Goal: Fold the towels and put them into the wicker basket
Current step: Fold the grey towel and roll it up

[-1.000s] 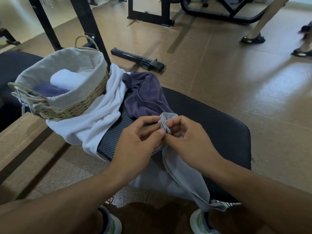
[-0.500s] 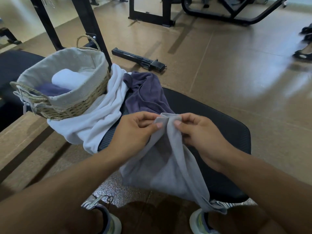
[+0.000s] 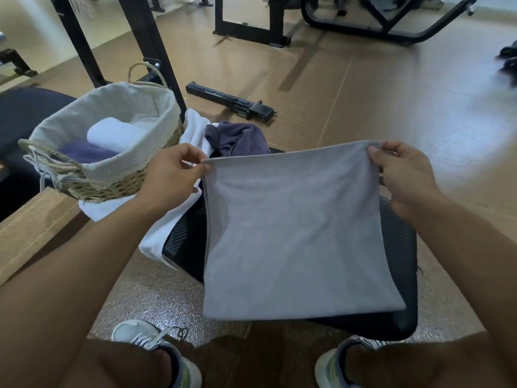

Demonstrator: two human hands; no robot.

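Observation:
A grey towel (image 3: 293, 233) hangs spread flat in front of me over the black padded seat (image 3: 397, 247). My left hand (image 3: 170, 175) pinches its top left corner and my right hand (image 3: 402, 172) pinches its top right corner. The wicker basket (image 3: 117, 175) with a cloth liner stands at the left and holds a rolled white towel (image 3: 117, 134) and a purple towel (image 3: 84, 154). A loose white towel (image 3: 167, 219) lies under and beside the basket. A crumpled purple towel (image 3: 237, 138) lies on the seat behind the grey one.
A black metal bar (image 3: 232, 100) lies on the brown floor beyond the seat. Black gym frames (image 3: 156, 51) stand behind the basket and at the top. My two shoes (image 3: 156, 348) are on the floor below the seat.
My hands have moved apart and up from the bunched corner. The grey towel, which hung crumpled off the seat, is now stretched open between them.

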